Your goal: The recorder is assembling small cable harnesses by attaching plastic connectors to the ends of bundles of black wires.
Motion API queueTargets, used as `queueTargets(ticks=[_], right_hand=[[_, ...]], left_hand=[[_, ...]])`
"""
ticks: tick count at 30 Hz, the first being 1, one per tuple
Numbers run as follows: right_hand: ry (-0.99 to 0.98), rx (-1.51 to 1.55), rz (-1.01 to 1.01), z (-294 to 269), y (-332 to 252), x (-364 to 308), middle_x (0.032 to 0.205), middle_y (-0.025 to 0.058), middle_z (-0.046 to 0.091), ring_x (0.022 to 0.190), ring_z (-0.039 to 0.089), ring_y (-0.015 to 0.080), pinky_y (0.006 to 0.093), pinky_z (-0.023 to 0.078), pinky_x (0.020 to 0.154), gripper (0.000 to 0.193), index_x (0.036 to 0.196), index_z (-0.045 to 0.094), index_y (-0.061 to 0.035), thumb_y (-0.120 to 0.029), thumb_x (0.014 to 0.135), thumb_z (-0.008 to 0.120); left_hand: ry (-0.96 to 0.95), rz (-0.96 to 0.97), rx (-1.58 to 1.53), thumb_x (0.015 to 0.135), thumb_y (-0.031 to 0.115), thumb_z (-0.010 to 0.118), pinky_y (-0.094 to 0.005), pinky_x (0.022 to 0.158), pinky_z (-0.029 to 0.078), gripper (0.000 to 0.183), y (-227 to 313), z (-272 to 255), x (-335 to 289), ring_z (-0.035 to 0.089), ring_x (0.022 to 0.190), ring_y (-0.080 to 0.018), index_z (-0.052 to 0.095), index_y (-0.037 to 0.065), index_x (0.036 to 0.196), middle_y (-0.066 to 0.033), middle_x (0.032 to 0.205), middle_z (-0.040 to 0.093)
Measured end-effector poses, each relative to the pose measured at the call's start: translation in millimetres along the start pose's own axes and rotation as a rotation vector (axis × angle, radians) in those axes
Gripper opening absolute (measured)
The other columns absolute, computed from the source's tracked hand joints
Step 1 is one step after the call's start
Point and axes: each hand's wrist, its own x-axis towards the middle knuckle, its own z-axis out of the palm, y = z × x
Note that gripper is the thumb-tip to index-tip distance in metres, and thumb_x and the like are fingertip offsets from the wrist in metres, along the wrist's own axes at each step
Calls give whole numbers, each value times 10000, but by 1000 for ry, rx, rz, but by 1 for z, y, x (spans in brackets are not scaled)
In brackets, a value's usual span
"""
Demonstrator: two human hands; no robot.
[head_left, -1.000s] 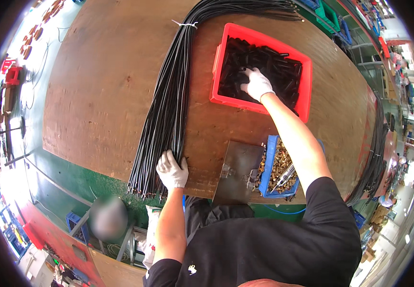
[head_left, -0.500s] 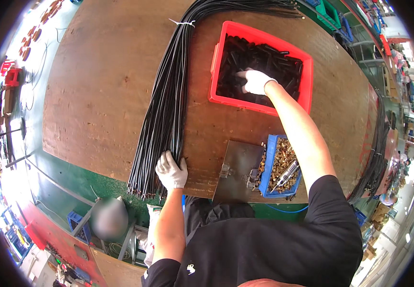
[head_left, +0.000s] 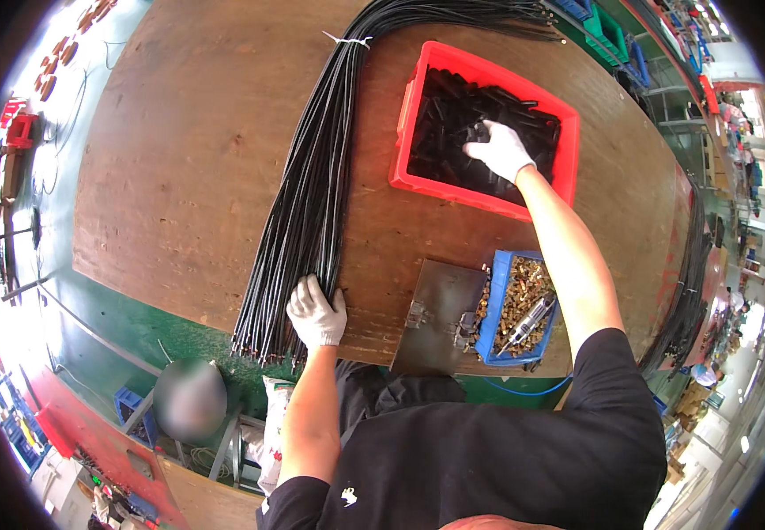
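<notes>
My right hand (head_left: pixel 503 152), in a white glove, is inside the red bin (head_left: pixel 462 205) among many short black sleeves (head_left: pixel 440 146). Its thumb and fingers curl around what looks like one dark sleeve, though it blends into the pile behind. My left hand (head_left: pixel 316 314), also gloved, lies against the right edge of a long bundle of black cables (head_left: pixel 298 221), close to their cut ends. Its fingers are stretched out and the thumb stands apart. A white tie (head_left: pixel 347 41) binds the bundle farther up, where it curves to the right.
On the near right, a blue bin (head_left: pixel 488 336) holds small brass-coloured fittings (head_left: pixel 523 287) with a metal tool (head_left: pixel 528 325) lying on them. Beside it sits a dark metal plate (head_left: pixel 440 305) with a clamp-like piece. More black cables (head_left: pixel 678 291) hang over the right end of the wooden table (head_left: pixel 179 159).
My right hand has shifted right and slightly away within the red bin, its fingers lifting out of the sleeves. My left hand stays at the cable ends. The view has shifted slightly.
</notes>
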Motion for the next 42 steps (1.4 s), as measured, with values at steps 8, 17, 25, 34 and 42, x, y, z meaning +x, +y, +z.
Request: queueTargets(ticks=[8,17,25,34,42], right_hand=[[117,789,185,-48,0,-20,769,-19,667,603,577,104,301,461,560,220,917,714,-128,-264,844,871],[11,981,344,-43,-70,-131,697,-7,607,505,550,96,263,418,445,261,908,651,-127,-317,896,829],[-320,1014,465,104,-84,-272,805,-22,678,614,568,94,281,448,551,224,895,708,-125,-301,862,843],[-365,843,412,176,-74,-362,988,62,727,898,618,152,355,510,853,451,1098,740,15,-377,893,826],[-418,877,453,179,-75,-369,942,26,719,843,601,116,330,509,792,430,1082,748,-27,-414,912,824]], left_hand=[[-17,-14,4,873,415,753,-509,1030,461,688,-3,-3,-3,562,1241,-353,553,20,1399,-156,1376,573],[-86,-55,-143,874,344,759,-529,1059,448,636,-2,-12,2,572,1278,-404,571,51,1407,-193,1377,614],[-195,-136,-13,861,200,752,-491,913,549,471,12,-27,1,642,1097,-388,586,23,1265,-209,1268,625],[-285,-104,176,879,131,685,-408,783,594,329,15,-15,1,667,964,-296,584,40,1178,-133,1070,611],[-370,-215,108,904,149,679,-431,777,610,281,41,-31,8,711,951,-321,586,47,1149,-146,1083,644]])
